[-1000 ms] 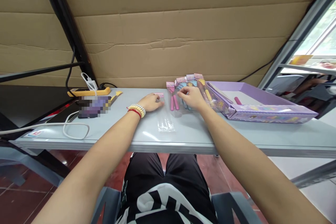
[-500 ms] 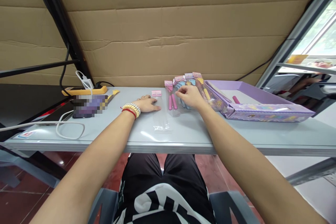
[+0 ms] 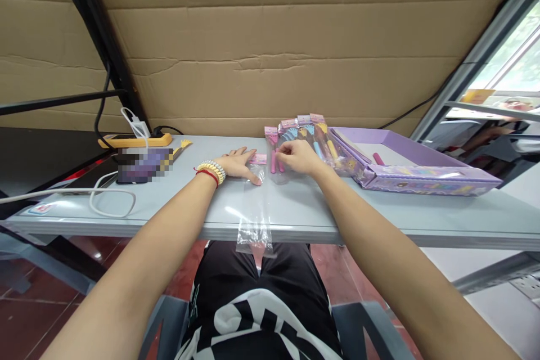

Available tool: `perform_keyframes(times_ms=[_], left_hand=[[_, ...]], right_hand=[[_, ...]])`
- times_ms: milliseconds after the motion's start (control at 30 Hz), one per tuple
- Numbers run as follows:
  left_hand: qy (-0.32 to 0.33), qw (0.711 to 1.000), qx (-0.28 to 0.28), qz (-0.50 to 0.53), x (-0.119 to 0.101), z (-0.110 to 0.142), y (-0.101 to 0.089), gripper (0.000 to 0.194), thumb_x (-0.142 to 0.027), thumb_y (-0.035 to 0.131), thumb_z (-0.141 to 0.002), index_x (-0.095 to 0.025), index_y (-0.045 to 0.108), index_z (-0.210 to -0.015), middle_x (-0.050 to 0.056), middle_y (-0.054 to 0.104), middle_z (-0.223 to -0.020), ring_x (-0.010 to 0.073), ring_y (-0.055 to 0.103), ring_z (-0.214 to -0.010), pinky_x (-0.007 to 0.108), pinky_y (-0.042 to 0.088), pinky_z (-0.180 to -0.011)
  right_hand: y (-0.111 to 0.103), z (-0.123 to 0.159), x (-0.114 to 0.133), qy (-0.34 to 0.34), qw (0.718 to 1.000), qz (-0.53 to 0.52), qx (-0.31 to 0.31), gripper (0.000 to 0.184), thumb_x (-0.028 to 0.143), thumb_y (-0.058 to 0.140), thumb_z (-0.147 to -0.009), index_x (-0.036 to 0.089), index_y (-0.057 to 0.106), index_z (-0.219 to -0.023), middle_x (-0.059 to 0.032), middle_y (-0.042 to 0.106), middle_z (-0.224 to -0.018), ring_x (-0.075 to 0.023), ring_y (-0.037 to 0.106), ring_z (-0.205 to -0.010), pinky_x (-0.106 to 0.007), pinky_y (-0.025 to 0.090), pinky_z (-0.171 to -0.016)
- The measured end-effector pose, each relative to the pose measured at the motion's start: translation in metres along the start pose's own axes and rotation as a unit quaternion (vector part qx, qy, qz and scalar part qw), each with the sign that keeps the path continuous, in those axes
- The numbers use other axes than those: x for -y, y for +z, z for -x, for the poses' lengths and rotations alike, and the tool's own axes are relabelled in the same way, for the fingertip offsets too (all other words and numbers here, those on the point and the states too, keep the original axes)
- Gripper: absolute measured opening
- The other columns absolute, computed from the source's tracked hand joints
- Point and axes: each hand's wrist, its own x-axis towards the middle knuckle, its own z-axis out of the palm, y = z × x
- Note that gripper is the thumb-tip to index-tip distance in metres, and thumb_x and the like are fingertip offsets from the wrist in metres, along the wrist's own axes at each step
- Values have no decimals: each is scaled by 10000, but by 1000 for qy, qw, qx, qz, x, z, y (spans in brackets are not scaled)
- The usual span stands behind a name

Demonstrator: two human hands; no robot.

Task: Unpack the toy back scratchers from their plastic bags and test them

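Note:
My left hand [image 3: 239, 167] lies on the table with its fingers spread, its thumb on a clear plastic bag [image 3: 256, 202] with a pink header. The bag's lower end hangs over the front edge. My right hand [image 3: 298, 157] is closed in a pinch above a bagged set with two pink handles [image 3: 273, 164]. What its fingertips hold, if anything, I cannot make out. Behind and right of that hand lie several overlapping bagged sets [image 3: 323, 138] with yellow and blue fork-like heads and handles.
An open purple box [image 3: 426, 180] with a pink handle in it stands to the right. At left are a yellow power strip [image 3: 156, 140], a white cable [image 3: 112, 214] and a yellow fork-headed piece [image 3: 184, 145]. Cardboard [image 3: 270, 34] walls off the back.
The clear bag has slid toward me, over the table's front edge. My left hand has spread more, and my right hand has moved left from the blue pieces to the pink set.

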Motion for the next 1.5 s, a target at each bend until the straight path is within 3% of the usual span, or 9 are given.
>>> perform_keyframes(times_ms=[267,467,667,867,1000,1133,1267,1400,1500], left_hand=[[42,993,-90,68,-5,-4,2,703,-389,545,-798,-184,356,-1443,99,568,-1341,241,536,-1210,321,407,-998],[98,980,-128,115,-4,-3,3,443,-236,533,-805,-165,550,-1242,52,703,-1010,169,643,-874,276,485,-840],[132,959,-200,149,-16,2,0,300,-171,459,-829,-158,631,-1074,18,690,-810,142,605,-716,281,475,-762],[160,923,-218,273,-23,4,-1,303,-276,546,-823,-143,564,-1095,18,641,-782,136,581,-689,280,466,-672],[194,903,-172,342,-20,1,2,518,-241,684,-703,-164,474,-1170,-2,605,-806,132,587,-717,267,470,-660],[203,896,-193,345,-20,1,3,423,-175,628,-711,-187,440,-1090,-62,508,-682,99,526,-626,237,422,-603],[217,889,-210,345,-21,3,2,407,-166,625,-698,-223,348,-990,-97,476,-639,80,489,-577,223,388,-589],[233,872,-224,367,-21,3,3,398,-168,616,-704,-237,311,-949,-81,544,-700,80,539,-617,221,402,-614],[230,874,-231,360,-21,2,3,291,-191,594,-738,-222,353,-897,-61,572,-699,88,557,-635,224,407,-612]], right_hand=[[1,1,2,0,1000,2,2,180,222,502,-737,173,606,-597,3,641,-523,-125,539,-563,-240,379,-585],[4,0,-1,-10,998,-45,31,119,208,557,-715,153,642,-778,10,646,-559,-127,581,-564,-240,417,-606],[10,-1,-5,-80,996,-12,22,415,339,739,-629,129,681,-982,-56,692,-875,-158,594,-765,-255,427,-681],[14,-1,0,-105,994,-26,-22,188,221,551,-776,134,689,-870,-13,639,-615,-126,547,-597,-249,396,-614],[9,0,6,-55,993,-89,-51,190,269,511,-808,153,649,-750,5,591,-511,-125,527,-512,-251,386,-564],[6,-3,6,5,986,-156,-57,279,372,489,-829,177,559,-643,13,545,-458,-133,528,-488,-257,384,-545],[8,-7,0,42,978,-175,-110,134,307,586,-737,190,525,-757,34,556,-522,-129,517,-520,-260,383,-563],[9,-8,-3,-14,974,-141,-179,218,177,611,-633,204,461,-789,36,566,-661,-113,485,-572,-263,386,-600],[8,-6,-2,-77,977,-106,-167,123,180,597,-641,195,486,-691,5,560,-717,-124,489,-648,-266,392,-634]])
